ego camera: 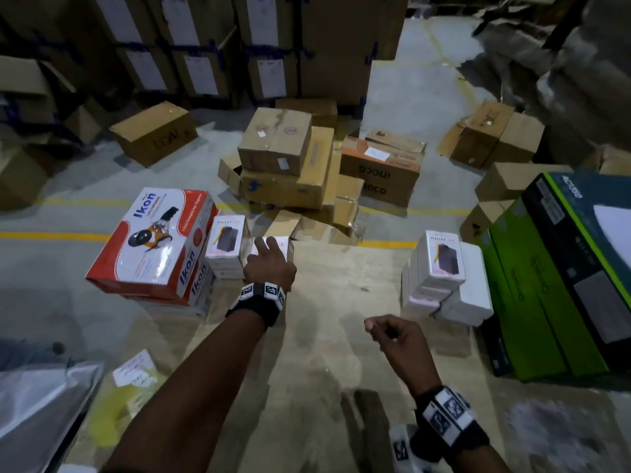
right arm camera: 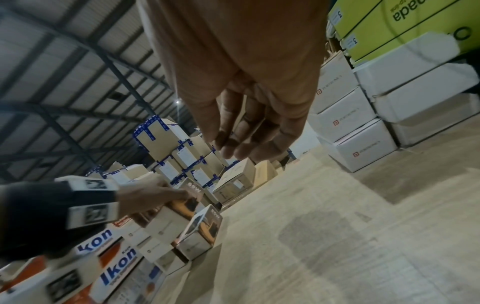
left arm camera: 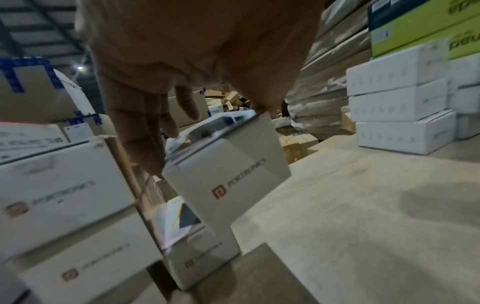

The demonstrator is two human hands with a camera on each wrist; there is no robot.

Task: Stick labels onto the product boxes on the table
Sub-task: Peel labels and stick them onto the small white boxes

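Observation:
My left hand reaches to the far side of the wooden table and grips a small white product box from above. In the left wrist view the fingers and thumb pinch the box by its top edges; it hangs tilted over another white box. My right hand hovers over the middle of the table with loosely curled fingers, holding nothing. More of these boxes stand stacked at the left and right.
Red and white Ikon boxes are stacked at the table's left edge. Big green boxes line the right. A white sheet on yellow paper and a grey plastic bag lie near left. Cardboard cartons cover the floor beyond.

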